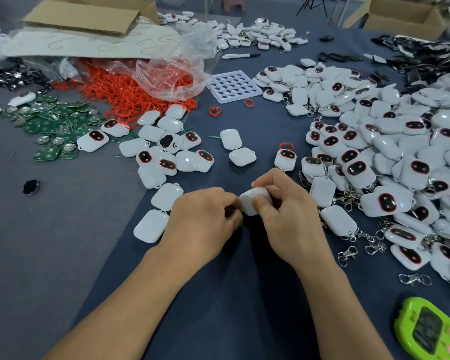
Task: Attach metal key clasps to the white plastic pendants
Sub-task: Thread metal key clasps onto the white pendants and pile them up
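Observation:
My right hand grips a white plastic pendant above the dark cloth, thumb across its near face. My left hand has its fingers curled against the pendant's left end; whatever they pinch is hidden. Loose metal key clasps lie to the right, one more clasp nearer me. Several bare white pendants lie left of my hands. A big heap of pendants with clasps fills the right side.
Red rubber rings spill from a clear bag at the back left, green circuit boards lie far left. A white cell tray, a pen, cardboard boxes and a green device at bottom right.

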Motion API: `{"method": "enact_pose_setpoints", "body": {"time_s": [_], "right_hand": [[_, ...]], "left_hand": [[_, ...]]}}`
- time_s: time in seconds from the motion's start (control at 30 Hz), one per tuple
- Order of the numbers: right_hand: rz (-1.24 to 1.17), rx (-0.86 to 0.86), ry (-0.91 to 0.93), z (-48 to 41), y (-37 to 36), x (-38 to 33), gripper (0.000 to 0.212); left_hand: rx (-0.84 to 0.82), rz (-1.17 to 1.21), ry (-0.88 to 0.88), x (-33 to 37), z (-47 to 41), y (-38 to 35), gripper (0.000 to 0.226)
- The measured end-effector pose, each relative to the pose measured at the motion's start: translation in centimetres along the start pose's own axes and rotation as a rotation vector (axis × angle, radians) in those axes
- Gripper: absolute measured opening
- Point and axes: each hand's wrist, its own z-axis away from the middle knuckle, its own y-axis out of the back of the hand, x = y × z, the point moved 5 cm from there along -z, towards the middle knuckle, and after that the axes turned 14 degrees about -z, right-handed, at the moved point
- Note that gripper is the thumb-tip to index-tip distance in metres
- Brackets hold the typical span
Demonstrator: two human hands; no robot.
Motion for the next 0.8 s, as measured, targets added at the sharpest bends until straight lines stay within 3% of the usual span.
{"method": "enact_pose_setpoints", "body": {"time_s": [0.2, 0.33, 0.47, 0.6, 0.8], "right_hand": [[-0.065, -0.037, -0.061, -0.1, 0.0, 0.8, 0.019], [-0.139, 0.022, -0.099, 0.0, 0.1, 0.8, 0.020], [-0.508, 0.088, -0.217, 0.0, 0.3, 0.8, 0.025], [-0.861, 0.063, -0.350, 0.2, 0.0, 0.8, 0.013], [-1.051, 0.027, -0.412, 0.5, -0.3, 0.8, 0.024]], "left_hand": [[-0.069, 0.047, 0.104, -0.6, -0.2, -0.3, 0.006], [-0.069, 0.246, 0.142, -1.1, -0.3, -0.3, 0.013], [-0.043, 0.499, 0.149, -1.1, -0.6, 0.2, 0.011], [-0.158, 0.807, 0.136, -0.8, -1.0, 0.1, 0.005], [-0.310, 0.918, 0.140, -0.7, -1.0, -0.2, 0.024]]}}
